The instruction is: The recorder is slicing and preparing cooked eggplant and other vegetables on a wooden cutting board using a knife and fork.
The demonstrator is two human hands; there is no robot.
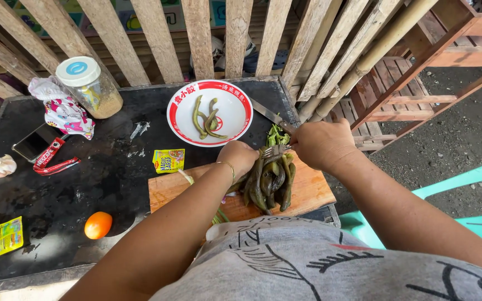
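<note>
- The right hand (322,144) is closed on a knife (271,117), blade running far-left toward the bowl.
- The left hand (240,158) grips a bunch of green pods (269,181) lying on the wooden cutting board (168,189) — near right of the black table (112,173).
- Just beyond, a red-rimmed white bowl (235,97) holds several pods.
- Far left: a lidded jar (87,83); near left, an orange tomato (97,224).
</note>
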